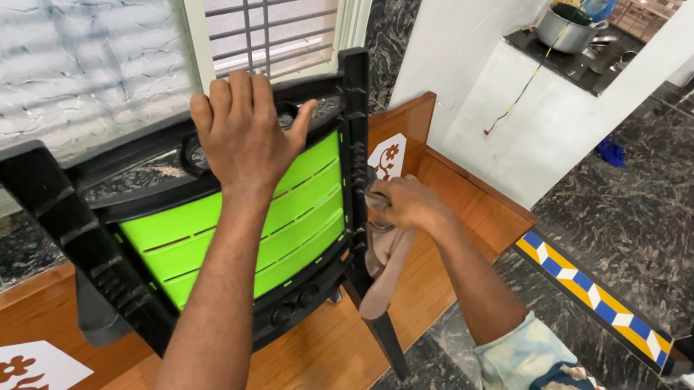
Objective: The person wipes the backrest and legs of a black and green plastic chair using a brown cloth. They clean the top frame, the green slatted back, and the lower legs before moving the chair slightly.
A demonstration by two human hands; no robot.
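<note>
A black plastic chair (77, 240) with a bright green slatted back (281, 219) leans tilted against the wall under a window. My left hand (244, 133) lies flat on the chair's black top rail, fingers spread. My right hand (404, 204) is closed on a beige cloth (385, 273) and presses it against the chair's right side post (357, 151). The cloth hangs down below my fist.
A brown tiled floor band with white flower tiles (6, 386) runs along the wall. Dark marble floor (667, 213) lies to the right, with a blue and yellow tile strip (599, 302). A counter holding a steel pot (563, 29) stands at top right.
</note>
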